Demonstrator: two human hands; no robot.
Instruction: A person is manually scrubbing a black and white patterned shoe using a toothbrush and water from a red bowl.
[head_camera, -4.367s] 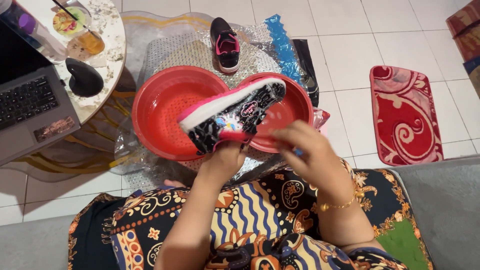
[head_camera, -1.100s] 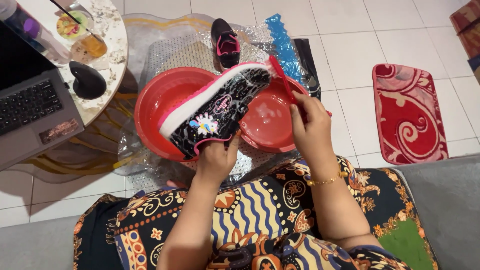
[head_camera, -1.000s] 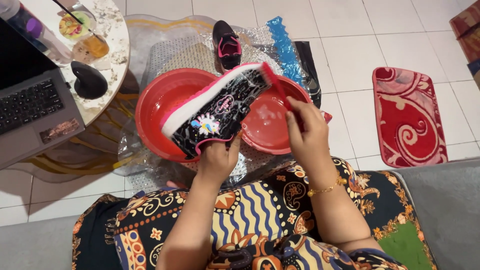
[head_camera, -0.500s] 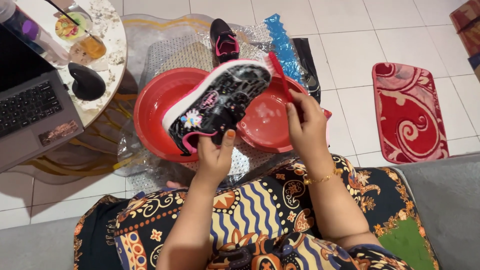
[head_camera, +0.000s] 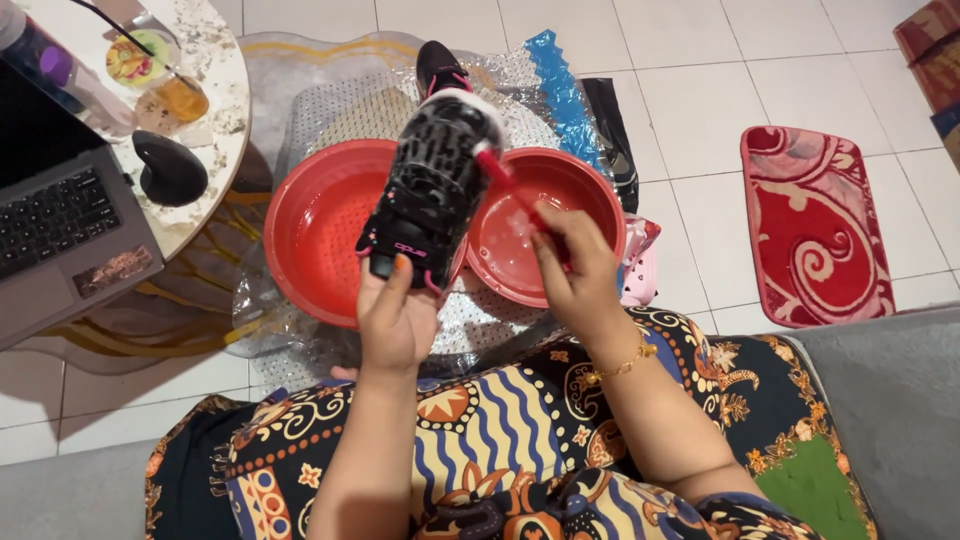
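Here the left hand (head_camera: 395, 320) grips a black sneaker (head_camera: 432, 190) by its heel, above two red basins (head_camera: 300, 230). The right hand (head_camera: 575, 270) pinches a red brush (head_camera: 505, 185) (bristles touching the sole). A second sneaker (head_camera: 440, 65) lies beyond; a laptop (head_camera: 60, 220) sits leftward.

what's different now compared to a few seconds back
The left hand has turned the shoe from lying sideways to toe pointing away, sole up. The right hand moved the red brush to the shoe's toe. Both grips stayed, as did the two red basins and second shoe.
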